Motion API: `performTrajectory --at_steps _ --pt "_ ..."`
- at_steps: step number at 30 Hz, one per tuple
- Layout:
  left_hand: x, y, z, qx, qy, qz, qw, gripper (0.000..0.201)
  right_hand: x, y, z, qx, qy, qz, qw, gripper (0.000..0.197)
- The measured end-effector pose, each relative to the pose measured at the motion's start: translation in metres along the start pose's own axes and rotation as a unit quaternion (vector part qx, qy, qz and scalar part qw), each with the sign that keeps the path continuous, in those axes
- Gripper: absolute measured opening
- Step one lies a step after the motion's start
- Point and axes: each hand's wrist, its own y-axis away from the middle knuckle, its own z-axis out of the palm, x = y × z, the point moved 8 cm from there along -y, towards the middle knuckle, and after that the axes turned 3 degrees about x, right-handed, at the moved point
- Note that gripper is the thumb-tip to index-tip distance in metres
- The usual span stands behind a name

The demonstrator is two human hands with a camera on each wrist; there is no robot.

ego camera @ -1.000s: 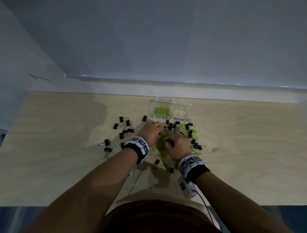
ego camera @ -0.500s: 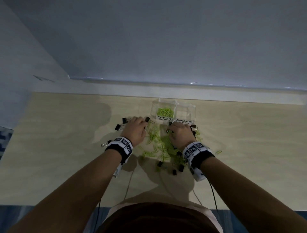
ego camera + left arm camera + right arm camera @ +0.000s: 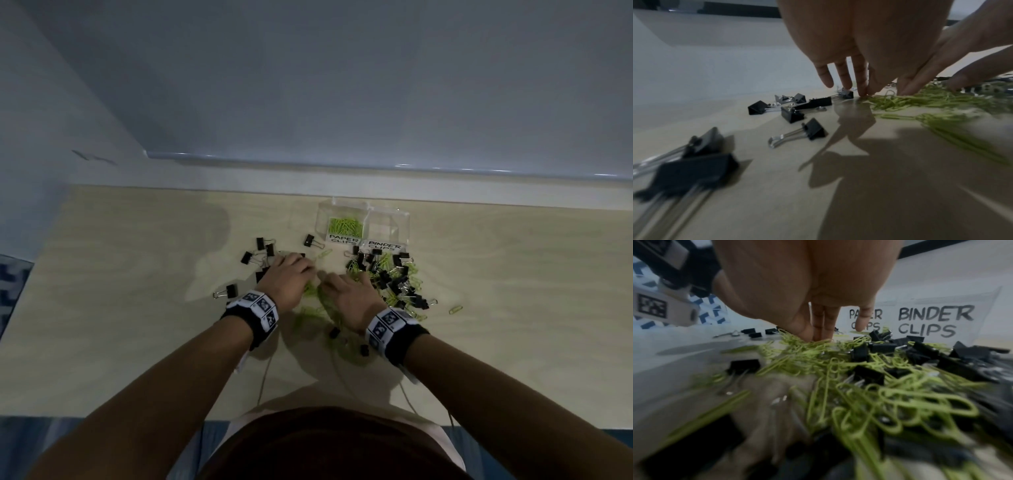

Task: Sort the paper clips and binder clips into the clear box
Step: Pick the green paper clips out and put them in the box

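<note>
Centrally, at 12 o'clock of the hands in the head view, the clear box (image 3: 363,222) stands on the wooden table (image 3: 137,325); its left compartment, labelled PAPER CLIPS, holds green clips, while the contents of the right compartment, labelled BINDER CLIPS, cannot be made out through the glare. Loose green paper clips (image 3: 838,369) and black binder clips (image 3: 394,284) lie mixed just in front of the box, toward 1 o'clock of the right hand (image 3: 349,301); a second scatter of binder clips lies at 10 o'clock of the left hand (image 3: 287,281). From the head view both sets of fingertips are hidden under the backs of the hands, so contact cannot be judged there. The left wrist view shows the left hand's fingers (image 3: 842,76) extended downward, tips meeting the table at the edge of the paper clips beside a binder clip, with the right hand's fingers reaching in from 2 o'clock. The right wrist view shows the right hand's fingers (image 3: 820,324) straight and close together, tips pressed into the green pile; a finger partly covers the PAPER CLIPS label, and the near foreground is blurred. Neither hand visibly encloses a clip; both are spread flat-fingered. One stray paper clip (image 3: 455,309) lies apart at 3 o'clock.
</note>
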Motion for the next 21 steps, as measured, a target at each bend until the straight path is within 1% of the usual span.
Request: performTrajectory --at_steps 1,2,4,5,6,7,9,11,12,14,16,19,20,21 --pt "0.002 0.006 0.003 -0.005 0.007 0.015 1.0 0.047 0.0 0.005 0.005 -0.002 -0.01 -0.01 1.0 0.066" --pt "0.003 0.012 0.005 -0.007 0.018 0.026 0.999 0.044 0.002 0.01 0.006 0.018 -0.024 -0.019 0.999 0.064" --pt "0.005 0.022 0.002 0.022 0.064 0.038 0.997 0.041 0.011 0.018 -0.001 0.09 -0.068 -0.014 0.993 0.056" --pt "0.005 0.025 -0.001 0.045 0.096 0.036 0.994 0.044 0.018 0.021 -0.006 0.119 -0.1 0.002 0.988 0.051" --pt "0.005 0.026 -0.002 0.054 0.123 0.026 0.991 0.05 0.023 0.022 -0.008 0.133 -0.129 0.018 0.983 0.048" --pt "0.006 0.026 -0.001 0.041 0.14 0.008 0.989 0.059 0.025 0.022 -0.008 0.129 -0.146 0.029 0.98 0.048" --pt "0.009 0.025 0.007 -0.021 0.146 -0.035 0.989 0.075 0.02 0.019 -0.004 0.094 -0.146 0.032 0.984 0.058" --pt "0.014 0.024 0.013 -0.057 0.132 -0.06 0.988 0.08 0.013 0.017 0.0 0.064 -0.137 0.037 0.988 0.064" --pt "0.017 0.024 0.015 -0.06 0.128 -0.066 0.988 0.077 0.011 0.016 0.0 0.054 -0.137 0.044 0.988 0.064" --pt "0.022 0.024 0.016 -0.052 0.127 -0.073 0.988 0.065 0.008 0.016 -0.002 0.05 -0.136 0.057 0.988 0.056" --pt "0.025 0.025 0.015 -0.043 0.139 -0.077 0.986 0.052 0.008 0.016 -0.006 0.068 -0.15 0.06 0.984 0.047" --pt "0.029 0.023 0.009 -0.03 0.153 -0.072 0.985 0.028 0.01 0.02 -0.009 0.092 -0.16 0.053 0.981 0.04" --pt "0.029 0.023 0.007 -0.024 0.155 -0.07 0.985 0.021 0.014 0.021 -0.009 0.097 -0.17 0.056 0.979 0.034" --pt "0.028 0.022 0.004 -0.018 0.156 -0.07 0.985 0.018 0.019 0.023 -0.009 0.097 -0.188 0.07 0.975 0.026"
